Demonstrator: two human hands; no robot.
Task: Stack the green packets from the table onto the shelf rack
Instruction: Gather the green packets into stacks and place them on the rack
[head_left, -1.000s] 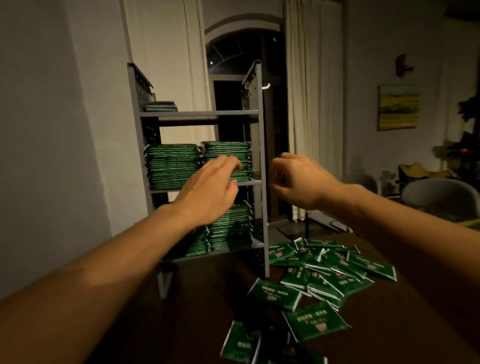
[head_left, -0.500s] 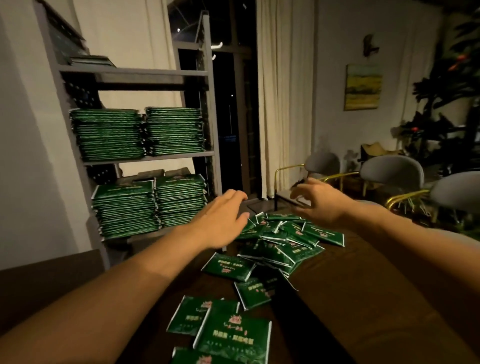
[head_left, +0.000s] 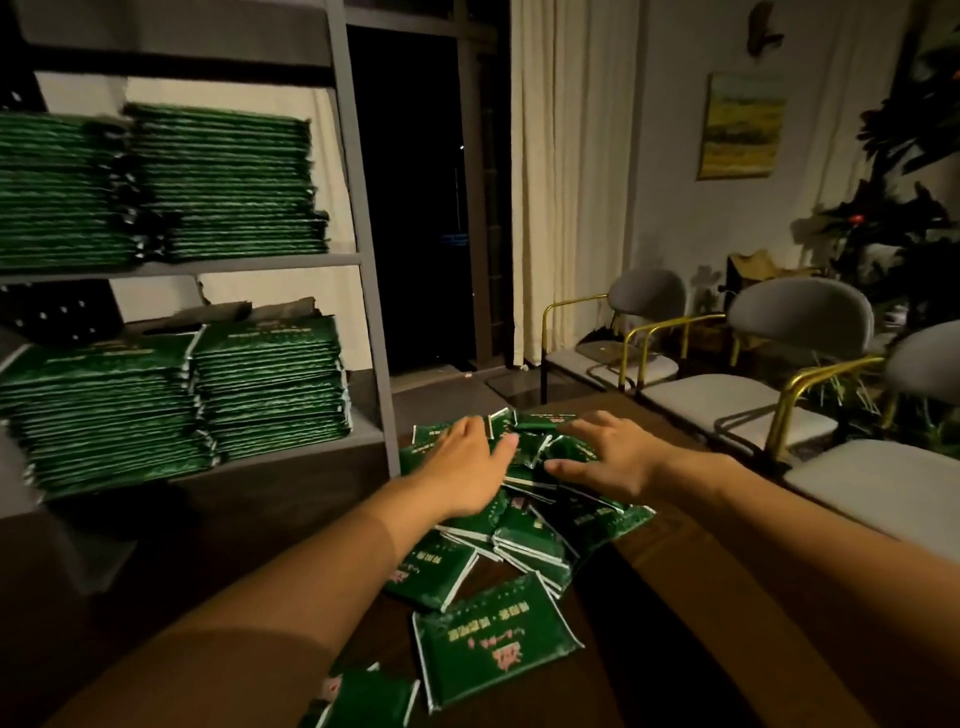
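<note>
A loose heap of green packets (head_left: 535, 525) lies on the dark brown table (head_left: 691, 613), with one packet (head_left: 496, 642) lying apart near me. My left hand (head_left: 462, 470) lies palm down on the left side of the heap, fingers straight. My right hand (head_left: 608, 457) is spread over the heap's far right side, fingers slightly bent, holding nothing that I can see. The grey shelf rack (head_left: 371, 322) stands at the left. Tall stacks of green packets fill its middle shelf (head_left: 218, 182) and lower shelf (head_left: 171, 400).
Grey chairs with gold frames (head_left: 748, 364) line the table's right side. A dark doorway (head_left: 415, 208) and cream curtain (head_left: 571, 171) are behind the rack. A plant (head_left: 898, 208) stands at the far right.
Both hands came away from the rack, dropped toward the table and now rest on the packet heap. The view swung down and right.
</note>
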